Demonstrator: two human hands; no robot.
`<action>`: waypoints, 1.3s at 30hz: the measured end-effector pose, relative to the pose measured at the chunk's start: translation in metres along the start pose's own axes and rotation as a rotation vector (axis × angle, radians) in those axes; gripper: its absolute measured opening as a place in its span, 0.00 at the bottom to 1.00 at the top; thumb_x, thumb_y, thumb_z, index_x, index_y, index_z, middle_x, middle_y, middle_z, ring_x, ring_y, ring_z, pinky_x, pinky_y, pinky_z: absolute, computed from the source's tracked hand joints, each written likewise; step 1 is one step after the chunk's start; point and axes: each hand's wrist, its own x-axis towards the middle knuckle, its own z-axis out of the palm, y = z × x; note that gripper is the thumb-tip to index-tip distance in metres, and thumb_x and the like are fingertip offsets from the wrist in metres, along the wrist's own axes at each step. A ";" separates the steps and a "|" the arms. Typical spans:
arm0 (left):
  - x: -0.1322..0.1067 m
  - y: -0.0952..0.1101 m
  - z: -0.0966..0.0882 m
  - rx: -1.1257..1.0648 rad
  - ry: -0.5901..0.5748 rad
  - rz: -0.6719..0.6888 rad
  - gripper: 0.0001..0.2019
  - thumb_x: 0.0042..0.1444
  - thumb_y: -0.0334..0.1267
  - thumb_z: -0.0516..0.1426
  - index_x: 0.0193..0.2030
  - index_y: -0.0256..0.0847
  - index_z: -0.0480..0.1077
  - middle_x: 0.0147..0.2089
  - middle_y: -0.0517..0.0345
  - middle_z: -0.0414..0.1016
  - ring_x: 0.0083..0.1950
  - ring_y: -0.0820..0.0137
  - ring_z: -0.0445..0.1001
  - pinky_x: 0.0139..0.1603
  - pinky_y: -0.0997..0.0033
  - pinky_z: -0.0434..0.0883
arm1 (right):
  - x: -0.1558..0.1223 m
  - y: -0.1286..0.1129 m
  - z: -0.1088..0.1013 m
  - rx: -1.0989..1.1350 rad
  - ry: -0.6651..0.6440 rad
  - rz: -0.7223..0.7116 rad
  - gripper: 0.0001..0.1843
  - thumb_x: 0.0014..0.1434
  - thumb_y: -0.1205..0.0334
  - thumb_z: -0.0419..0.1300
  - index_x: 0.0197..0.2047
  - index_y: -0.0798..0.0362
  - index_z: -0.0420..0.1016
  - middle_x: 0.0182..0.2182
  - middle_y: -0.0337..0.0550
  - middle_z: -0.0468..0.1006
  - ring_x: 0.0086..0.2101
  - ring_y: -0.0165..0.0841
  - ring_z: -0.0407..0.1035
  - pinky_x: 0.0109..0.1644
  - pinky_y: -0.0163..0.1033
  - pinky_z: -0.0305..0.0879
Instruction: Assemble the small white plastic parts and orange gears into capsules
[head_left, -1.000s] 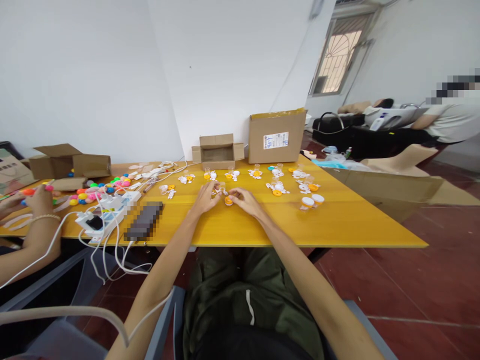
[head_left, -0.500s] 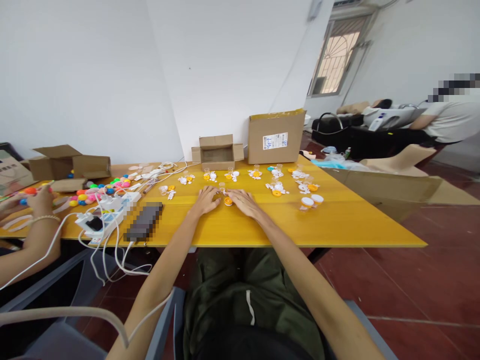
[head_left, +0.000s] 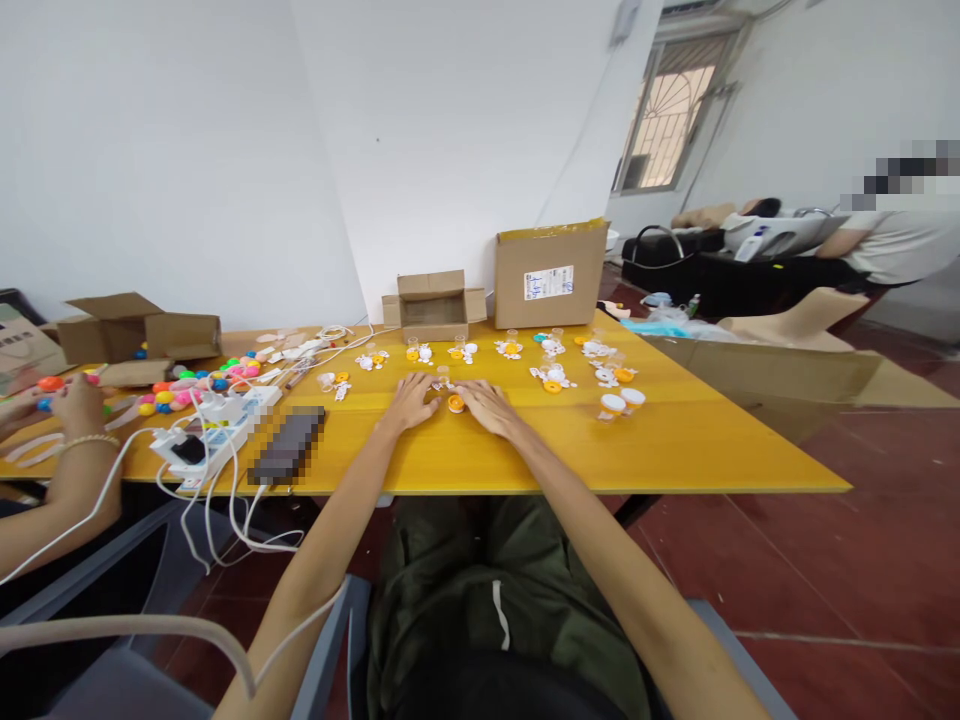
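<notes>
My left hand (head_left: 412,403) rests on the yellow table with its fingers stretched forward and thumb apart, holding nothing that I can see. Opposite it, my right hand (head_left: 487,408) lies with fingers extended toward the middle, also open. Between the two is an orange round plastic cap (head_left: 456,404), close to the right fingers. Just beyond sit a small clear plastic cup (head_left: 443,373) and some little white parts, partly covered by the fingertips. Two white-lidded containers (head_left: 612,404) stand to the right of my right hand.
Several sets of clear cups, orange caps (head_left: 552,387) and white pieces are spread over the table (head_left: 480,465). Cardboard boxes (head_left: 551,285) stand behind. Left are a phone (head_left: 289,445), a power strip (head_left: 229,430) with cables, colourful balls (head_left: 180,388) and another person's hand (head_left: 81,405).
My hands stay in nearly the same place around the orange cap. The view shifts very slightly. At the left, the other person's hand moves a little.
</notes>
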 end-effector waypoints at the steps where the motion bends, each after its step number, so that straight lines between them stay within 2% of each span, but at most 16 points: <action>1: 0.000 0.000 0.000 -0.003 0.011 -0.001 0.17 0.57 0.37 0.57 0.54 0.48 0.70 0.53 0.52 0.74 0.58 0.55 0.68 0.60 0.53 0.66 | 0.000 0.001 0.000 0.003 0.006 0.000 0.26 0.71 0.48 0.41 0.59 0.41 0.74 0.62 0.39 0.72 0.63 0.41 0.59 0.66 0.53 0.53; 7: 0.000 -0.004 -0.001 0.009 0.071 -0.076 0.16 0.54 0.34 0.58 0.50 0.47 0.70 0.53 0.50 0.73 0.57 0.54 0.70 0.58 0.53 0.68 | 0.000 -0.003 0.002 0.001 0.016 0.031 0.26 0.71 0.48 0.40 0.57 0.42 0.75 0.62 0.41 0.72 0.62 0.40 0.60 0.65 0.51 0.54; 13: 0.001 -0.008 0.000 0.023 0.107 -0.152 0.10 0.53 0.30 0.57 0.42 0.44 0.68 0.47 0.50 0.74 0.54 0.56 0.72 0.56 0.55 0.69 | -0.001 -0.006 -0.001 -0.002 0.017 0.074 0.27 0.72 0.50 0.39 0.57 0.45 0.75 0.62 0.42 0.72 0.62 0.40 0.60 0.65 0.51 0.54; 18: 0.002 -0.008 0.002 0.011 0.110 -0.123 0.08 0.53 0.29 0.56 0.38 0.45 0.68 0.44 0.51 0.74 0.52 0.56 0.72 0.56 0.55 0.70 | -0.001 -0.003 -0.003 -0.008 0.053 0.069 0.26 0.72 0.49 0.40 0.54 0.44 0.77 0.59 0.43 0.75 0.59 0.41 0.63 0.62 0.49 0.57; 26: 0.004 -0.013 0.004 -0.005 0.118 -0.097 0.08 0.53 0.29 0.55 0.38 0.45 0.70 0.43 0.52 0.75 0.51 0.57 0.73 0.55 0.55 0.71 | 0.000 0.002 -0.001 0.001 0.128 0.058 0.24 0.72 0.51 0.42 0.49 0.46 0.78 0.53 0.46 0.78 0.55 0.41 0.66 0.60 0.48 0.59; 35: 0.002 -0.006 0.000 -0.033 0.093 -0.006 0.18 0.54 0.27 0.53 0.49 0.47 0.71 0.49 0.51 0.74 0.55 0.57 0.71 0.58 0.55 0.70 | 0.001 0.002 0.000 0.004 0.169 0.078 0.21 0.71 0.53 0.44 0.48 0.46 0.79 0.52 0.46 0.78 0.54 0.41 0.67 0.59 0.47 0.60; 39: 0.001 -0.004 -0.001 -0.020 0.045 0.018 0.18 0.55 0.28 0.53 0.49 0.48 0.73 0.48 0.52 0.75 0.54 0.57 0.71 0.57 0.54 0.69 | 0.001 0.003 0.000 -0.013 0.163 0.075 0.22 0.71 0.51 0.44 0.47 0.46 0.79 0.52 0.46 0.78 0.54 0.41 0.67 0.59 0.48 0.60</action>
